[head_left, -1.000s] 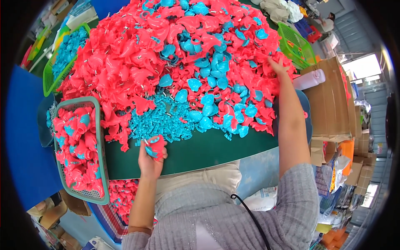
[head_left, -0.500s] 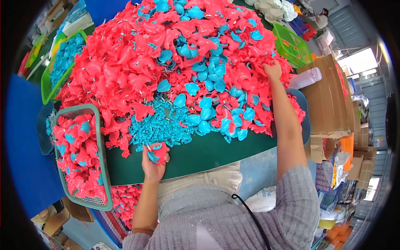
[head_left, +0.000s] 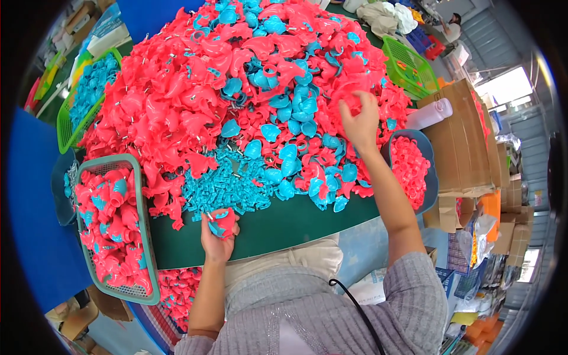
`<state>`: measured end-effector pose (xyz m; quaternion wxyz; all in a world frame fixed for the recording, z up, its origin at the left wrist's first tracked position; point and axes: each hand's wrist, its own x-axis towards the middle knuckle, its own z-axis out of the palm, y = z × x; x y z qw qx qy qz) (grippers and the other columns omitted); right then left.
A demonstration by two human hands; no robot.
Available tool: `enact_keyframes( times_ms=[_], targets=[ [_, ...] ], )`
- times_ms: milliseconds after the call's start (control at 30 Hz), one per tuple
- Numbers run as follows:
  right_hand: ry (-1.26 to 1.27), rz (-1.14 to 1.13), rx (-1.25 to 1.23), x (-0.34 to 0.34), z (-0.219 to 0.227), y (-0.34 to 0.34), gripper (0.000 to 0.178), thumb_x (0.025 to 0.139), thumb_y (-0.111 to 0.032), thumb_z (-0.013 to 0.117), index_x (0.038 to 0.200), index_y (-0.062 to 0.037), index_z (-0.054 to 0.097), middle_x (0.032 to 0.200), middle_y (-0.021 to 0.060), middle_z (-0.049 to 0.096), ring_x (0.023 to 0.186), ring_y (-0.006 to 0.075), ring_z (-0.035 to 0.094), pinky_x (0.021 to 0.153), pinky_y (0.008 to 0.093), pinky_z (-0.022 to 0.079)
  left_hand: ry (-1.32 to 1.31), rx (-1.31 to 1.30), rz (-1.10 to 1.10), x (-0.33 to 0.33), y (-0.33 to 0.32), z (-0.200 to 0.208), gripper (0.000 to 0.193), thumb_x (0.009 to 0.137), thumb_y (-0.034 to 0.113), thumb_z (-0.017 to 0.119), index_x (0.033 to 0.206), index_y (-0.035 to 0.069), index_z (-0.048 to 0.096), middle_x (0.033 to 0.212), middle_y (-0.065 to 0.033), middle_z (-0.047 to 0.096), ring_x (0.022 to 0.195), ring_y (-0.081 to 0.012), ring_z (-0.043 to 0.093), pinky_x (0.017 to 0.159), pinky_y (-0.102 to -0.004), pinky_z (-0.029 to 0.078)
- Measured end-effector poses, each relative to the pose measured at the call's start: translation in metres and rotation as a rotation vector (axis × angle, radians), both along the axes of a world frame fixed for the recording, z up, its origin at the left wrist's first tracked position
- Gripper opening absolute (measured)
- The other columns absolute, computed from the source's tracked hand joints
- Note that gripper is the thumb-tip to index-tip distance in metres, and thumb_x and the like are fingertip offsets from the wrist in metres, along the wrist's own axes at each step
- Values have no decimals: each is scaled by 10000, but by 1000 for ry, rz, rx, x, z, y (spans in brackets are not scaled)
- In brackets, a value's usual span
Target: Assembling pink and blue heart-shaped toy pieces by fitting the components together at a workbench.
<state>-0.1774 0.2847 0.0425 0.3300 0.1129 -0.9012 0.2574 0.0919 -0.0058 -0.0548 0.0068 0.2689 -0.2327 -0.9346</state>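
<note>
My left hand (head_left: 216, 241) is closed around a red plastic shell with blue patches (head_left: 222, 225), above the front edge of the green table. Thumb and fingers of my right hand (head_left: 361, 123) curve about a smooth red plastic piece (head_left: 349, 93), blurred against the pile behind it. Beneath and around that hand spreads a big heap of red plastic shells (head_left: 195, 89). Blue cup-shaped shells (head_left: 305, 100) lie scattered down the heap's middle and right. Small blue plastic parts (head_left: 228, 186) form a mound just beyond my left hand.
A grey-green basket (head_left: 155, 260) of red-and-blue pieces stands at the left. At the right, a dark bin (head_left: 431, 177) holds small red parts, near a pink bottle (head_left: 431, 113) and a cardboard box (head_left: 458, 142). Green baskets (head_left: 435, 89) flank the heap; the green table (head_left: 284, 228) shows in front.
My right hand has moved left and nearer from the heap's right side, uncovering the dark bin of small red parts. My left hand keeps its shell in nearly the same place.
</note>
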Motion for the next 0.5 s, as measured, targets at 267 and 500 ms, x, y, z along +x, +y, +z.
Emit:
enact_keyframes(
  times_ms=[267, 500],
  targets=[
    [-446, 116, -345, 19, 15, 6, 376, 856, -217, 667, 1146, 9, 587, 1000, 95, 649, 897, 137, 601, 777, 263, 473, 66, 34, -30, 3, -5, -7, 540, 977, 495, 283, 1044, 37, 560, 905, -215, 602, 658, -245, 539, 591, -328, 428],
    [-218, 24, -429, 43, 21, 52, 234, 861, -137, 637, 1039, 14, 633, 954, 110, 672, 848, 139, 625, 754, 264, 490, 65, 37, -24, 0, -2, -5, 543, 977, 501, 275, 1039, 44, 562, 891, -211, 604, 646, -241, 536, 589, -327, 419]
  ],
)
